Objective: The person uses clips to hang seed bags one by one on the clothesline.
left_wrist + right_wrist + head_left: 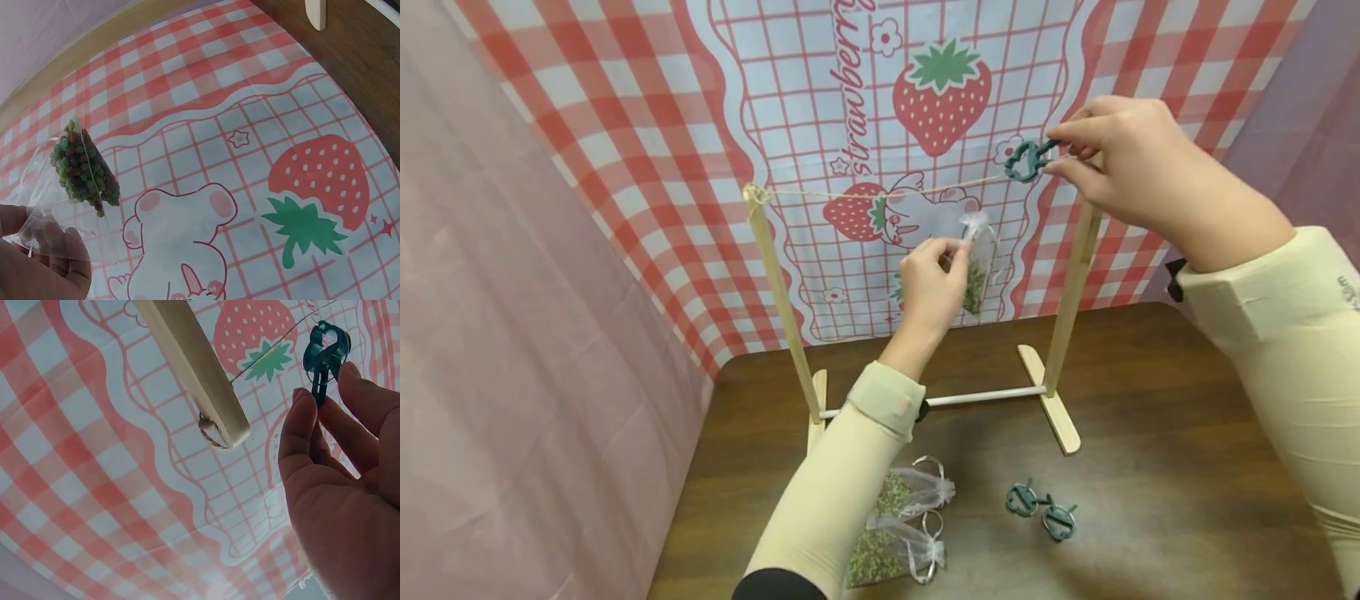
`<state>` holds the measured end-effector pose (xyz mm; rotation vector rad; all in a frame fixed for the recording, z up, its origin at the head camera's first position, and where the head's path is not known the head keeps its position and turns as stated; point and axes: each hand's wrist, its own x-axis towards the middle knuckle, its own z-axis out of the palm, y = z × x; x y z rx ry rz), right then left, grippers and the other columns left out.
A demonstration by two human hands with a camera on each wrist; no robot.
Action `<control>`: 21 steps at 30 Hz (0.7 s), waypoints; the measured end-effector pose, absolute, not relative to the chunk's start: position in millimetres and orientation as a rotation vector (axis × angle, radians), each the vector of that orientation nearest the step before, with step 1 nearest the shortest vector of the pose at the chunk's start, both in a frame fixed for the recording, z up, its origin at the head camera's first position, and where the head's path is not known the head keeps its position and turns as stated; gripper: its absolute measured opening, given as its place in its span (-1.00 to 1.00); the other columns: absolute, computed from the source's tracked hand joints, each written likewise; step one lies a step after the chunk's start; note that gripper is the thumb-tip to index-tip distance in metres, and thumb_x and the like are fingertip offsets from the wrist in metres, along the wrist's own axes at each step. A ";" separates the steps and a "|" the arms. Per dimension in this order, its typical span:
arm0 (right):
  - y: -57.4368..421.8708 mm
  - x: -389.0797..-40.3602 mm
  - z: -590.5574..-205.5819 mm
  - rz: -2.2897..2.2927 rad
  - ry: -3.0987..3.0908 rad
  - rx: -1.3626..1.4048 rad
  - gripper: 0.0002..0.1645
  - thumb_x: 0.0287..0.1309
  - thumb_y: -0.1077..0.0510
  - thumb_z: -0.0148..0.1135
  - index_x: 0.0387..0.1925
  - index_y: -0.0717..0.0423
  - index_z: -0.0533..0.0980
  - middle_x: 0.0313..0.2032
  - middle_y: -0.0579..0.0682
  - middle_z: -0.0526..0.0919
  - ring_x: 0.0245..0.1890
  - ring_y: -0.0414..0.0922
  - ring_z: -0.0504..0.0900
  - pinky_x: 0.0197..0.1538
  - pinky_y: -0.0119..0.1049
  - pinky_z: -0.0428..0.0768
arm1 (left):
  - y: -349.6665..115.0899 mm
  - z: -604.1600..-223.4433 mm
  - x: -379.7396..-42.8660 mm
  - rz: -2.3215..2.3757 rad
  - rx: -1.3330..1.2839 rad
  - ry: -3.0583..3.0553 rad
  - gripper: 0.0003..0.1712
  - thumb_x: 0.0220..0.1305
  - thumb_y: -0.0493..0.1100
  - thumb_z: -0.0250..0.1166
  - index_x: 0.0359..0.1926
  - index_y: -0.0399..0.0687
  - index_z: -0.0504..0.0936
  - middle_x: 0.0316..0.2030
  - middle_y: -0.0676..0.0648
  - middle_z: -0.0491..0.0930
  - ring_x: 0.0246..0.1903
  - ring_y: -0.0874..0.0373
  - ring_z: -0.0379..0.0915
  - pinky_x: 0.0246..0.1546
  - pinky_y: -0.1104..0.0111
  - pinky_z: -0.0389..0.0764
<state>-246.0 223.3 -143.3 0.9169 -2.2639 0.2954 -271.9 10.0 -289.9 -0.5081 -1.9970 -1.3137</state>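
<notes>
My left hand (934, 275) pinches the gathered top of a sheer white organza pouch (47, 178), which hangs with small green and reddish-brown pieces (84, 169) in its bottom. It is below a thin string (880, 194) tied between two wooden posts. Higher up at the right, my right hand (1123, 162) holds a dark green plant clip (326, 353) by its two handles, between thumb and fingers. In the head view the clip's ring overlaps the right part of the string. The right post's top is hidden behind this hand in that view.
The wooden stand has a left post (782, 308), a right post (1075, 292) and a white crossbar (985, 397). On the brown table (1150, 400) lie two more filled pouches (880, 550), partly behind my left sleeve, and two green clips (1059, 522). A strawberry-print cloth (647, 142) hangs behind.
</notes>
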 end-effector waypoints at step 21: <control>211.4 -266.0 -118.2 0.136 -2.463 0.950 -0.82 0.27 0.38 0.33 -0.18 0.50 0.67 -0.24 0.38 0.67 -0.31 0.24 0.65 -0.29 0.16 0.64 | 19.7 -276.5 -279.1 -1.321 -0.505 -2.002 -0.87 0.37 -0.29 0.34 -0.30 -0.26 0.76 -0.49 -0.02 0.59 -0.56 0.21 0.39 -0.54 0.47 0.43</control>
